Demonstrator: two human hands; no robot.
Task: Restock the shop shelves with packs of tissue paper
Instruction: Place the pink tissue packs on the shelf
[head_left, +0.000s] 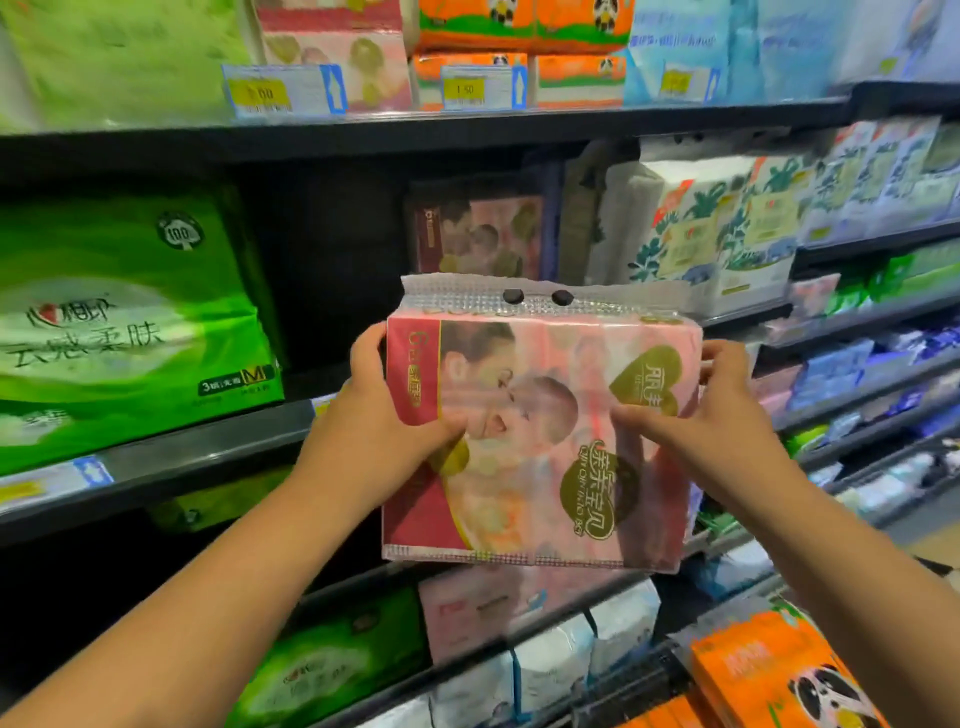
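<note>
A pink pack of tissue paper (540, 441) with a printed picture and a clear perforated top flap is held upright in front of the middle shelf (208, 447). My left hand (379, 415) grips its left edge, thumb on the front. My right hand (711, 421) holds its right side, thumb across the front and fingers curled at the edge. Behind it, deep on the same shelf, stands a matching pink pack (478, 234) with a dark gap (337, 270) to its left.
A large green pack (119, 322) fills the shelf's left. White leaf-print packs (727, 228) stand to the right. Orange panda packs (779, 670) lie at the lower right. Green, pink and white packs (519, 644) sit on the lower shelf. Price tags (283, 93) line the upper shelf.
</note>
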